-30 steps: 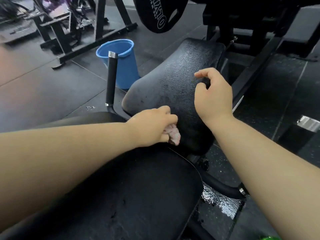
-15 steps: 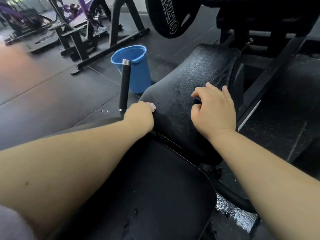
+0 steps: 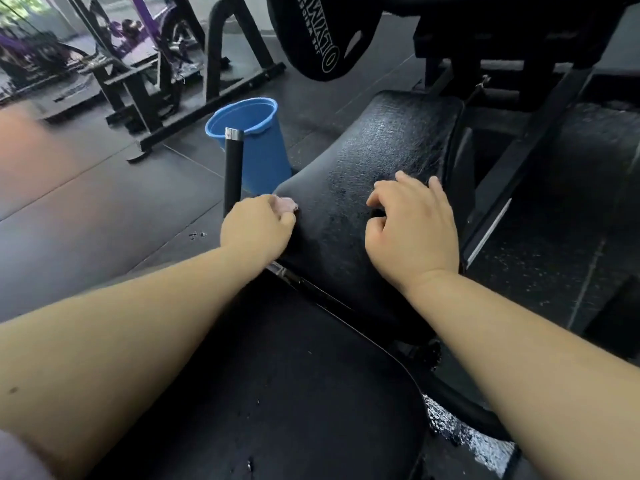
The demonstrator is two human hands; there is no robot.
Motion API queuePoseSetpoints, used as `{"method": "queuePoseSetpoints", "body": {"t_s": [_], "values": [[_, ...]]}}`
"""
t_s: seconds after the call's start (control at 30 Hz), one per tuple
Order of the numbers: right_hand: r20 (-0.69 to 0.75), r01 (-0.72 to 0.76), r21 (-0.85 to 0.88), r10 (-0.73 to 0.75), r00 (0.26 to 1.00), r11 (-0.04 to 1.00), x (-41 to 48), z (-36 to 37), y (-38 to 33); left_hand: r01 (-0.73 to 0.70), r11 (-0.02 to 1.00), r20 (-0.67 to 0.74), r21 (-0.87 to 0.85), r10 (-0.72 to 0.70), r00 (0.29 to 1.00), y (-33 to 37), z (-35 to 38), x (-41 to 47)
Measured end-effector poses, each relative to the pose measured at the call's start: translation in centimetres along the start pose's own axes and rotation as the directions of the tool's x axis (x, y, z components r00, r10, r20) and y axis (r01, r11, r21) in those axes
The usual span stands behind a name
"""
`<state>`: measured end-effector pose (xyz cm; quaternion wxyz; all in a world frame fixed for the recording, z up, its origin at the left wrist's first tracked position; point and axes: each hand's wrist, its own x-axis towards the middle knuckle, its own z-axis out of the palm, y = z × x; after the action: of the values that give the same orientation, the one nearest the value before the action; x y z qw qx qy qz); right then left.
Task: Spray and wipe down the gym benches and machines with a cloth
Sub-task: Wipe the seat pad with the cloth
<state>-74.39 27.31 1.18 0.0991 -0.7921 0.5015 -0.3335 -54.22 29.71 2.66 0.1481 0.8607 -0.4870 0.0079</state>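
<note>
My left hand (image 3: 256,227) has its fingers clamped on the pinkish cloth (image 3: 286,203), mostly buried in my fist, at the near-left edge of the black seat pad (image 3: 381,150). My right hand (image 3: 414,230) rests on that pad, fingers loosely bent, holding nothing. White lettering on the weight plate (image 3: 311,39) above is upside down, cut off and unreadable.

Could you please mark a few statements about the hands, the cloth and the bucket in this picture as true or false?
1. The left hand grips the cloth at the left edge of the black pad. True.
2. The right hand holds a spray bottle. False: it rests on the pad and holds nothing.
3. The blue bucket stands on the floor beyond the upright handle. True.
4. The cloth is green. False: it is pale pink.
</note>
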Motion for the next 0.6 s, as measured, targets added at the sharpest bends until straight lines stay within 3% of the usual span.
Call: {"method": "queuePoseSetpoints", "body": {"t_s": [0.1,0.23,0.3,0.37,0.43,0.5,0.6], "values": [[0.015,0.004,-0.019,-0.004,1.000,1.000,0.0,0.2,-0.2,-0.176,0.984,0.024,0.034,0.175,0.984,1.3,0.3,-3.1],[-0.006,0.007,0.026,-0.006,1.000,1.000,-0.2,0.0,0.0,-0.395,0.918,0.117,0.024,0.390,0.913,0.9,-0.5,-3.7],[-0.033,0.013,0.055,-0.011,0.999,0.998,-0.4,0.0,0.2,-0.324,0.946,0.026,-0.017,0.325,0.945,0.3,-1.1,-0.4],[-0.048,0.025,0.051,-0.023,0.999,0.998,-0.5,0.1,0.4,-0.090,0.978,-0.071,-0.190,0.078,0.994,0.9,-1.0,2.7],[-0.055,0.031,0.036,-0.029,0.998,0.999,-0.3,0.2,0.3,0.037,0.958,-0.133,-0.283,-0.078,0.988,2.1,0.1,3.3],[-0.062,0.028,0.013,-0.027,0.998,1.000,0.0,0.4,0.4,0.029,0.964,-0.141,-0.266,-0.069,0.988,3.3,0.8,1.6],[-0.089,0.031,-0.005,-0.032,0.996,0.999,0.0,0.8,0.1,-0.181,0.968,-0.098,-0.172,0.166,0.981,3.5,0.1,-3.2]]}}
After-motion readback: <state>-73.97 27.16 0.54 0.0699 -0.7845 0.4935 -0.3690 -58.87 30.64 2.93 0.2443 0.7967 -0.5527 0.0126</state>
